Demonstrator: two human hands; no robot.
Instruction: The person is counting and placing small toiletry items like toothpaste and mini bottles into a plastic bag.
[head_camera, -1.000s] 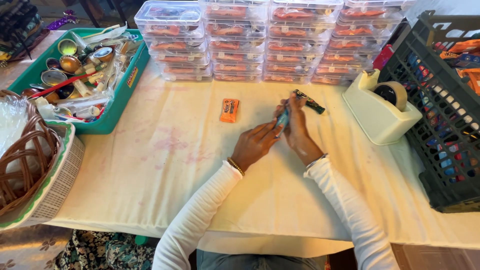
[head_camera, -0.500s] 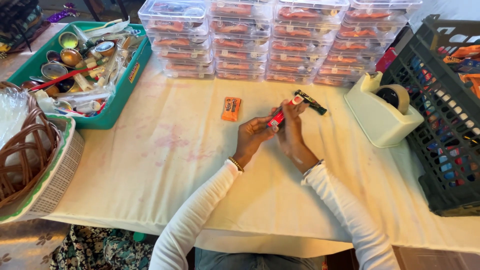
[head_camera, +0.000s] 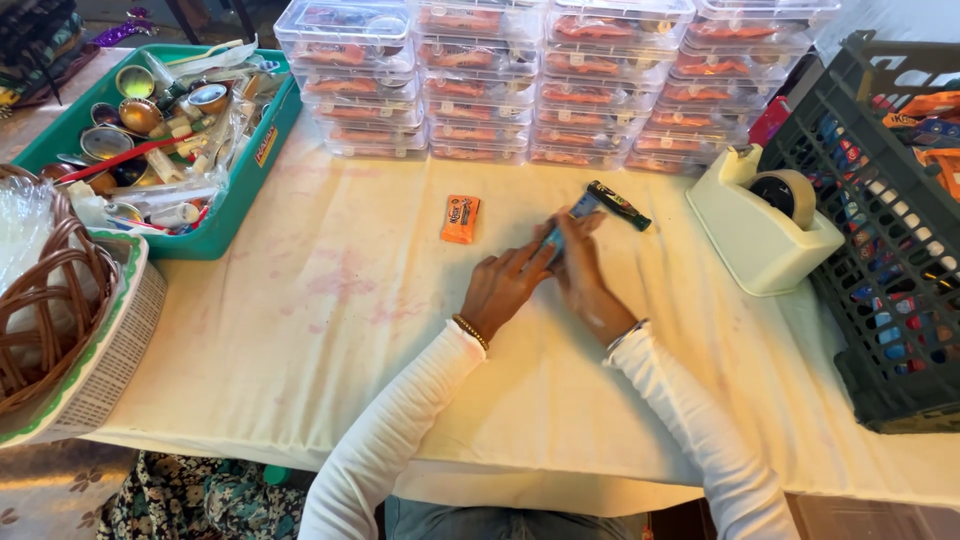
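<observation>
Two hands (head_camera: 545, 280), one orange packet (head_camera: 460, 219), one tape dispenser (head_camera: 762, 228), one green bin (head_camera: 235, 170).

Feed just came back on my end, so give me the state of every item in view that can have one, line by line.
left hand: gripping the small blue packet
right hand: gripping the same packet
small blue packet: held between both hands above the cloth
orange packet: lying flat, untouched
dark tube: lying on the table beside the fingertips
clear boxes: lids shut, stacked
tape dispenser: roll loaded
green bin: open, full
black crate: open, stocked
</observation>
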